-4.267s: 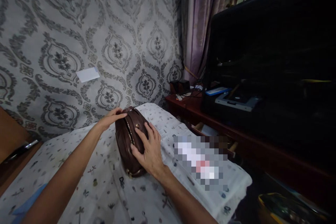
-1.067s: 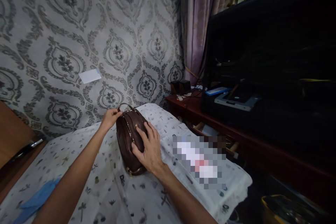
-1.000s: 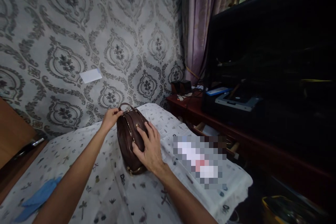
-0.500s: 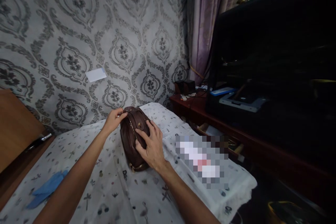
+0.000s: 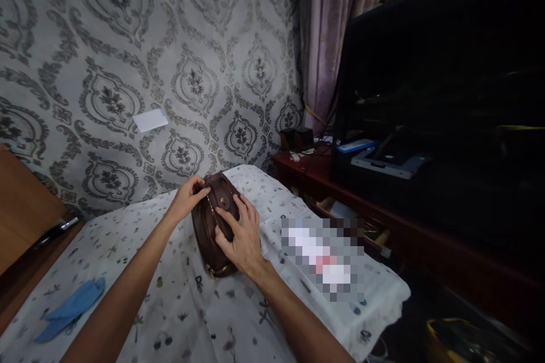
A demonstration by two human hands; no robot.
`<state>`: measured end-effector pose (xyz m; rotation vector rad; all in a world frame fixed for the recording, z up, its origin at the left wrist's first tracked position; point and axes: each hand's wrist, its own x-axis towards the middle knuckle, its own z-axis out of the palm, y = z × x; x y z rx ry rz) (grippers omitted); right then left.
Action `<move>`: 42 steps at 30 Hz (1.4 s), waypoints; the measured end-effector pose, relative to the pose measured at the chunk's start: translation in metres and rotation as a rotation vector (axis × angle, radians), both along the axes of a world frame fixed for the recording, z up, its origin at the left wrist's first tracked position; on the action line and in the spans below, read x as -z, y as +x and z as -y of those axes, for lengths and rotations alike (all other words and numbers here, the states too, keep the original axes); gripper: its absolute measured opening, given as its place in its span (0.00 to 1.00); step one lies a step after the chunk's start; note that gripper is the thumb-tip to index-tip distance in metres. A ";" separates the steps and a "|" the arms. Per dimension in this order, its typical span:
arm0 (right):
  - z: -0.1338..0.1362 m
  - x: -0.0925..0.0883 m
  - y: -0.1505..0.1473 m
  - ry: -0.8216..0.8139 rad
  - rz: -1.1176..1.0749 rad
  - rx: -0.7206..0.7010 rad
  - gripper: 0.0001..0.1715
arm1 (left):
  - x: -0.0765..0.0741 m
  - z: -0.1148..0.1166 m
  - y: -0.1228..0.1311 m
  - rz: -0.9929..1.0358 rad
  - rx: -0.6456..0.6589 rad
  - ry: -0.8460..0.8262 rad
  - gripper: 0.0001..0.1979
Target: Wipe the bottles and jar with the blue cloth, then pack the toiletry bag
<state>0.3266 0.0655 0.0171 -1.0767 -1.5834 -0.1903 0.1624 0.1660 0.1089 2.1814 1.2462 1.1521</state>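
A dark brown leather handbag (image 5: 203, 229) with gold-coloured metal fittings stands on a white printed bedsheet (image 5: 179, 295), its zipped top facing up. At the far end of the zip is my left hand (image 5: 187, 198), thumb and fingers closed on the bag's edge; whether they hold the zipper pull is too small to tell. My right hand (image 5: 244, 235) grips the bag from the near right side. Its thumb and index finger press beside the zip, and the other fingers curl over the right edge. The bag's right side is hidden by this hand.
A blue cloth (image 5: 72, 306) lies on the sheet at left, near a wooden board (image 5: 29, 210). On the right is a blurred-out item (image 5: 317, 255). Beyond the bed's edge stand a dark red desk (image 5: 306, 167) with an open drawer (image 5: 332, 204), and a large black screen (image 5: 426, 68).
The view has turned slightly, so the scene sits a little further left. My left hand has edged slightly along the zip toward me. The right hand keeps its place on the bag.
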 end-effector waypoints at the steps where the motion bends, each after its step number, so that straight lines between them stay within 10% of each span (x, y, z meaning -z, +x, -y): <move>1: 0.001 0.000 0.000 0.003 -0.002 -0.002 0.23 | 0.002 0.000 0.001 0.012 0.004 0.009 0.13; 23: -0.009 0.006 0.008 -0.084 -0.339 -0.082 0.24 | 0.017 -0.006 -0.006 -0.091 0.017 0.011 0.18; 34: -0.028 0.022 0.006 -0.191 -0.660 -0.150 0.28 | 0.024 0.059 0.026 -0.211 0.065 0.144 0.32; 42: -0.032 0.020 0.019 -0.219 -0.743 -0.275 0.20 | 0.036 0.055 0.021 -0.294 0.053 0.107 0.32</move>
